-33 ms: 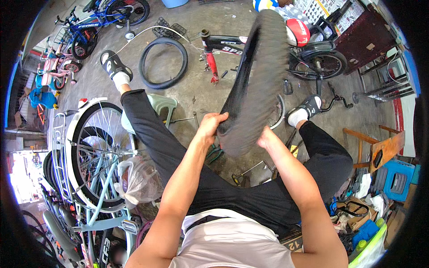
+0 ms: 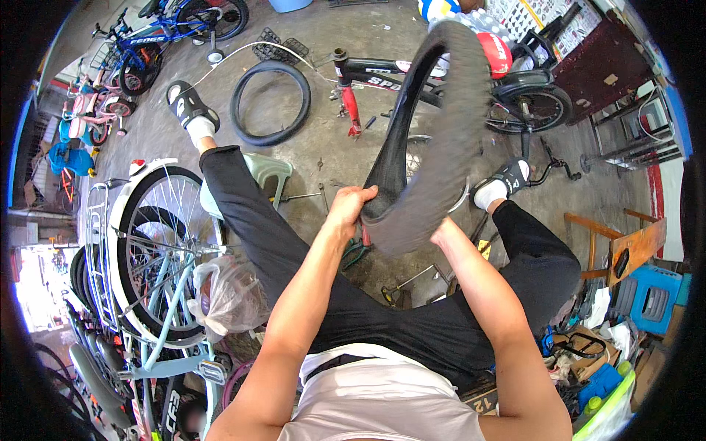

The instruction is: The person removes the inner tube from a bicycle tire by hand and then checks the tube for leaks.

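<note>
I hold a black bicycle tire [image 2: 434,198] upright in front of me, its tread blurred on the right side. My left hand [image 2: 353,206] is closed on the tire's near left edge, the thumb lying on the inner wall. At the lower right, my right hand [image 2: 446,231] grips the tire from the outer side, its fingers hidden behind the tread. Beyond the tire lies a black and red bicycle frame [image 2: 368,65] on the floor. Another black tire [image 2: 234,103] rests flat to the left of that frame.
A pale green stool [image 2: 266,170] stands by my left leg. Left of me is a light blue bicycle [image 2: 168,309] with a plastic bag [image 2: 228,298] beside it. Loose tools lie on the concrete floor [image 2: 323,158]. To the right are a wooden stool [image 2: 629,239] and a blue plastic stool [image 2: 651,298].
The tire has swung slightly to the right and turned, so more of its open middle shows. My right hand has shifted a little rightward; my left hand has hardly moved.
</note>
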Demonstrator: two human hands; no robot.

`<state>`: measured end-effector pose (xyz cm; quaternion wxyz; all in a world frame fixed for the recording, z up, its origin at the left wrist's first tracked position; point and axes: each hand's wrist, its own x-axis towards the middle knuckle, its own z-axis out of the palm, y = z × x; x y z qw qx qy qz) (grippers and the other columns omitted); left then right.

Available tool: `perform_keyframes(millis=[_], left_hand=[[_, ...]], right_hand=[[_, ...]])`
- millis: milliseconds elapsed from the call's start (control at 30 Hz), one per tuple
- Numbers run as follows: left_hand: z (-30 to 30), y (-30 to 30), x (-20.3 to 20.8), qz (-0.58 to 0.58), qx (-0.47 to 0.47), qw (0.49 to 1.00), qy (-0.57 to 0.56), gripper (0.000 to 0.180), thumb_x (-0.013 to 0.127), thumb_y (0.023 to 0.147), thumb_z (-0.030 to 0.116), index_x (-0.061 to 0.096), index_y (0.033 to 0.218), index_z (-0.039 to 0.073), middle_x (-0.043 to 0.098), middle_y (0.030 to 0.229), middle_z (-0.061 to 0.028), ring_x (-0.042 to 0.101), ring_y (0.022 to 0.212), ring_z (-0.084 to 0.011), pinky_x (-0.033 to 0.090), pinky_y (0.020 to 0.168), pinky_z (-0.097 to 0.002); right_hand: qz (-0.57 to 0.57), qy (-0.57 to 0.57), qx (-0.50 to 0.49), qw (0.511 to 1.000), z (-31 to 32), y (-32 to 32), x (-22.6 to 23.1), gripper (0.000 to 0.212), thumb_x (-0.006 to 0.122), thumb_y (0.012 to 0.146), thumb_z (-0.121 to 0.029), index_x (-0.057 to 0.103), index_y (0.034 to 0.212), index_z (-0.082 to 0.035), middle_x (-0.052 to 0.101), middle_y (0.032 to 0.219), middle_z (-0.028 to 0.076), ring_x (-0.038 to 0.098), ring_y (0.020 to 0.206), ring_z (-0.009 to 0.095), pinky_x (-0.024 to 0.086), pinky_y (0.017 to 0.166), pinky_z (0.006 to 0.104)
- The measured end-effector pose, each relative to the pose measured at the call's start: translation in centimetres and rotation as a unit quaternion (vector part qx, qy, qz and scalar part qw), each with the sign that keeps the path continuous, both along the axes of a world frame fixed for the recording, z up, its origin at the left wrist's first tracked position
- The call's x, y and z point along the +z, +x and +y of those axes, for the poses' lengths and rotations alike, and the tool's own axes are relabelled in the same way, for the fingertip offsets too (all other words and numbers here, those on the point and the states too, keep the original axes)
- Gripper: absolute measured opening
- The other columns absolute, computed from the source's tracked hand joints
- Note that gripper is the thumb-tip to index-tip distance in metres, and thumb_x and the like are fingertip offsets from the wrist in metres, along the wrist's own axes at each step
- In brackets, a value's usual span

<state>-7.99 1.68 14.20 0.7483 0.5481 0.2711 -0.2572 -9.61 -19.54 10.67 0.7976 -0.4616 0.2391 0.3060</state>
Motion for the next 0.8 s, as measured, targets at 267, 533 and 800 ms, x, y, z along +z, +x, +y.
perform_keyframes(millis=[267, 533, 800], left_hand=[[-2.4, -1.7, 2.0, 0.078, -0.043, 0.996, -0.012, 0.023, 0.067, 0.094, 0.023, 0.069, 0.085, 0.001, 0.067, 0.073, -0.0086, 0.060, 0.055, -0.0180, 0.047, 0.044, -0.0335], [1.1, -3.5, 2.5, 0.095, -0.011, 0.982, -0.163, 0.027, 0.056, 0.101, 0.035, 0.070, 0.095, 0.012, 0.070, 0.077, 0.0005, 0.065, 0.060, -0.0133, 0.051, 0.048, -0.0301], [4.9, -7.4, 2.6, 0.101, 0.012, 0.980, -0.173, 0.037, 0.053, 0.103, 0.045, 0.072, 0.110, 0.013, 0.076, 0.091, -0.0038, 0.074, 0.075, -0.0196, 0.063, 0.057, -0.0389]], right_hand=[[-0.351, -0.217, 0.133, 0.901, -2.5, -0.5, -1.9, 0.064, 0.069, 0.096, -0.022, 0.045, 0.154, -0.007, 0.056, 0.143, 0.015, 0.052, 0.133, 0.022, 0.044, 0.109, 0.0390], [-0.551, -0.318, 0.313, 0.705, -1.6, 0.3, 6.7, 0.044, 0.056, 0.080, 0.000, 0.061, 0.123, -0.009, 0.053, 0.150, 0.009, 0.033, 0.151, 0.037, 0.029, 0.124, 0.0479], [-0.680, -0.450, 0.286, 0.503, -0.1, -0.9, 6.8, 0.033, 0.076, 0.082, -0.015, 0.065, 0.112, -0.014, 0.068, 0.124, 0.000, 0.060, 0.129, 0.025, 0.047, 0.111, 0.0456]])
